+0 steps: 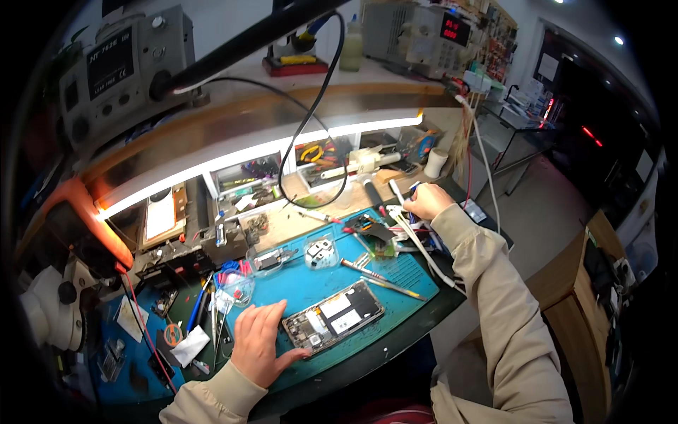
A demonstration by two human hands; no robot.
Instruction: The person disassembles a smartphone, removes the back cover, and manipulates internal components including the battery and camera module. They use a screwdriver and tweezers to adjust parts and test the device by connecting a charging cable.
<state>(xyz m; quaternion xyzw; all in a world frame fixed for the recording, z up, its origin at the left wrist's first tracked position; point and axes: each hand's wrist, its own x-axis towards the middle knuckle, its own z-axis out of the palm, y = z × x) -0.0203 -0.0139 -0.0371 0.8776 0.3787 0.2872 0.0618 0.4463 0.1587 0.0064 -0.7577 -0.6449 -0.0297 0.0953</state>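
An opened smartphone (pixel 335 314) lies on the blue work mat (pixel 296 286) with its inner boards and battery showing. Beside its left end rests my left hand (pixel 261 343), fingers stretched and thumb at the phone's near left corner. My right arm reaches to the far right of the bench, where my right hand (pixel 429 202) is closed among several tools and cables. A small dark blue bit shows at its fingertips, but what it belongs to is hidden. Just left of that hand stands a white-tipped brush-like tool (pixel 396 189). Tweezers and a slim pointed tool (pixel 385 279) lie behind the phone.
Two clear dishes of small parts, one (pixel 321 252) at mid-mat, stand behind the phone. A black cable (pixel 311 113) loops down over the bench. A white microscope (pixel 53 311) and an orange-framed device (pixel 88 219) are at left. A bright light strip (pixel 268 152) runs under the shelf.
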